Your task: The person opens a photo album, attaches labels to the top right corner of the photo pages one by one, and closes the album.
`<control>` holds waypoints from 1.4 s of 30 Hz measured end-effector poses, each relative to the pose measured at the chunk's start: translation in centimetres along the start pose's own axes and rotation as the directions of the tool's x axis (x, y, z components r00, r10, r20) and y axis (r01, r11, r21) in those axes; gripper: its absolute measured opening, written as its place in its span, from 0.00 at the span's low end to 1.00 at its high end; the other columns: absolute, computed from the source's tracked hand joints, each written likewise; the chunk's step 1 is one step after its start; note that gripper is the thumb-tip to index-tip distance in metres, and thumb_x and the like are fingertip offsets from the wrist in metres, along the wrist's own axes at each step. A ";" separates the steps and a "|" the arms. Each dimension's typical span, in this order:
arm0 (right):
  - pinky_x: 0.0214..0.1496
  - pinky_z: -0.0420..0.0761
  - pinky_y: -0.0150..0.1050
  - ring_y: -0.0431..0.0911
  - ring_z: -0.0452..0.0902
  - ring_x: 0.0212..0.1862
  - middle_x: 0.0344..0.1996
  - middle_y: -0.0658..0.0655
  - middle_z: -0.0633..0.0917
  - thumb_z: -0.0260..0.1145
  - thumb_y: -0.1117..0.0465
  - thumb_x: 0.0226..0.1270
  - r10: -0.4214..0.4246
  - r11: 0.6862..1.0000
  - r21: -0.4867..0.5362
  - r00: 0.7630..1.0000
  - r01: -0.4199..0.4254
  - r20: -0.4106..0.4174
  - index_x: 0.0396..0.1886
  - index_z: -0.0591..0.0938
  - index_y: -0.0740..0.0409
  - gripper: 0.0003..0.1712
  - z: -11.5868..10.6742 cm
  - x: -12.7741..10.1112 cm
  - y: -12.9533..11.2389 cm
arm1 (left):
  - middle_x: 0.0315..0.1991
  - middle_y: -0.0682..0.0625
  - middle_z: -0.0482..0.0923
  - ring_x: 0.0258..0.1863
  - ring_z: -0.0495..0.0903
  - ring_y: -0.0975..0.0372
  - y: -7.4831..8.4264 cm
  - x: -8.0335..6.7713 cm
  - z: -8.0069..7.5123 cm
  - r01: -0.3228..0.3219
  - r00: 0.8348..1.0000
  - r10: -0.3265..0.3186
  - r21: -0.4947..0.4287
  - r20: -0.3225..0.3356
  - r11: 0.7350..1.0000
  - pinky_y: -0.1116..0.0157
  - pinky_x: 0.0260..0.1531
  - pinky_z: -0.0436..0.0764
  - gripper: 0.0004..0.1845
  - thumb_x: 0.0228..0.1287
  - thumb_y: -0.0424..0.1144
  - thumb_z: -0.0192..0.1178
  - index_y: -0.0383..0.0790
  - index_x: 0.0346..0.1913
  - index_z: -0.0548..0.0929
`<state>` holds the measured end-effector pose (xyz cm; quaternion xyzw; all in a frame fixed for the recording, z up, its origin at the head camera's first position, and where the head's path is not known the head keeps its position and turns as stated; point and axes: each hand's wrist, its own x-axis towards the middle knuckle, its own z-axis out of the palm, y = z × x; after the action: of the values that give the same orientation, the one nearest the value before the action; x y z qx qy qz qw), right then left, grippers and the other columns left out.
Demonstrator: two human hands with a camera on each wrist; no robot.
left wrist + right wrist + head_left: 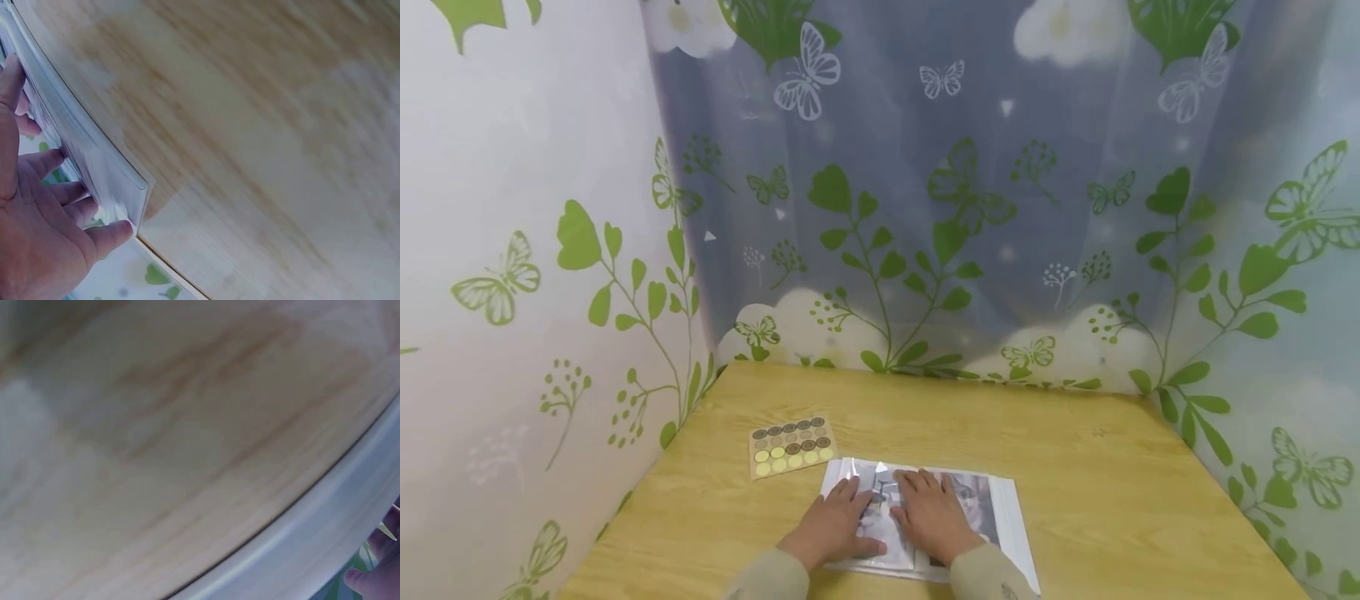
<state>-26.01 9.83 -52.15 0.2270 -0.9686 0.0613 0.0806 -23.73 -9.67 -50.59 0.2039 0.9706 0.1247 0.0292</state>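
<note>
A flat white-edged item with glossy clear plastic and photo-like pictures, looking like an open photo album (1011, 517), lies on the wooden table before me. My left hand (833, 527) rests on its left part, fingers spread and fairly straight. On the middle, my right hand (934, 515) lies with extended fingers over the plastic. One picture by the right hand seems to show a cat's face. The left wrist view has the left hand (47, 212) touching the album's layered pages (94, 150). The right hand (381, 575) is mostly cut off in its wrist view, beyond the album's pale edge (312, 537).
A sheet of round stickers (793, 448), in brown and yellow rows, lies behind the album's left corner. The wooden table (1097, 483) meets curtains (880, 208) printed with leaves and butterflies at the back and sides.
</note>
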 end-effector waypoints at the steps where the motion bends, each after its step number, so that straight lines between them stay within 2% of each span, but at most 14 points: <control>1: 0.70 0.60 0.66 0.59 0.67 0.68 0.66 0.59 0.74 0.56 0.45 0.74 0.002 1.000 0.000 1.000 -0.002 0.004 0.70 0.71 0.57 0.32 -0.1 0.0 0.0 | 0.72 0.35 0.61 0.71 0.61 0.41 0.0 0.0 -0.1 0.004 1.000 -0.004 -0.004 -0.001 1.000 0.38 0.64 0.65 0.48 0.54 0.68 0.65 0.39 0.70 0.72; 7: 0.69 0.60 0.67 0.59 0.67 0.68 0.66 0.60 0.74 0.58 0.45 0.73 0.006 1.000 0.030 1.000 -0.007 0.025 0.70 0.71 0.57 0.33 -0.4 0.0 0.1 | 0.72 0.33 0.60 0.70 0.60 0.39 0.0 -0.3 -0.3 0.001 1.000 -0.001 -0.050 -0.004 0.999 0.34 0.62 0.64 0.47 0.53 0.65 0.67 0.36 0.69 0.72; 16: 0.68 0.60 0.68 0.60 0.68 0.67 0.66 0.60 0.74 0.57 0.44 0.73 -0.006 1.000 0.027 1.000 0.006 0.010 0.71 0.70 0.55 0.33 -0.7 0.1 0.5 | 0.73 0.33 0.59 0.71 0.59 0.39 0.1 0.1 -0.5 0.001 1.000 -0.001 -0.036 -0.007 0.999 0.34 0.62 0.64 0.48 0.53 0.66 0.66 0.37 0.70 0.71; 24: 0.69 0.59 0.67 0.59 0.66 0.69 0.67 0.60 0.74 0.56 0.43 0.74 -0.003 0.999 0.044 0.999 0.001 0.036 0.72 0.69 0.54 0.33 -0.6 0.0 0.8 | 0.73 0.33 0.59 0.71 0.59 0.39 0.2 0.1 -0.8 0.011 1.000 -0.010 -0.049 0.008 0.999 0.34 0.63 0.63 0.48 0.53 0.66 0.67 0.37 0.70 0.71; 29: 0.70 0.60 0.66 0.58 0.66 0.69 0.67 0.60 0.73 0.55 0.43 0.74 -0.005 0.999 0.039 0.999 0.003 0.046 0.72 0.69 0.55 0.33 -0.6 -0.2 1.0 | 0.73 0.34 0.59 0.71 0.59 0.39 0.2 0.1 -0.5 0.008 1.000 -0.008 -0.050 0.007 0.999 0.34 0.63 0.63 0.48 0.53 0.67 0.66 0.37 0.70 0.71; 36: 0.70 0.60 0.65 0.58 0.65 0.70 0.68 0.62 0.72 0.55 0.42 0.74 -0.003 0.999 0.034 0.998 0.001 0.058 0.70 0.71 0.57 0.33 -0.6 -0.4 1.2 | 0.72 0.33 0.60 0.70 0.60 0.39 0.1 0.0 -0.3 -0.005 1.000 0.005 -0.048 -0.017 0.999 0.33 0.60 0.65 0.48 0.52 0.67 0.67 0.37 0.69 0.72; 42: 0.71 0.59 0.63 0.58 0.63 0.71 0.68 0.62 0.71 0.56 0.42 0.74 0.024 0.999 0.042 0.996 -0.027 0.084 0.70 0.71 0.58 0.34 -0.9 -0.6 1.2 | 0.72 0.32 0.60 0.70 0.60 0.39 0.2 -0.2 -0.8 -0.016 1.000 0.015 -0.055 -0.016 0.998 0.33 0.60 0.66 0.48 0.53 0.67 0.66 0.35 0.68 0.72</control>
<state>-25.88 11.29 -51.44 0.2186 -0.9724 0.0738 0.0342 -23.58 -9.72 -49.78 0.2095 0.9654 0.1532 0.0263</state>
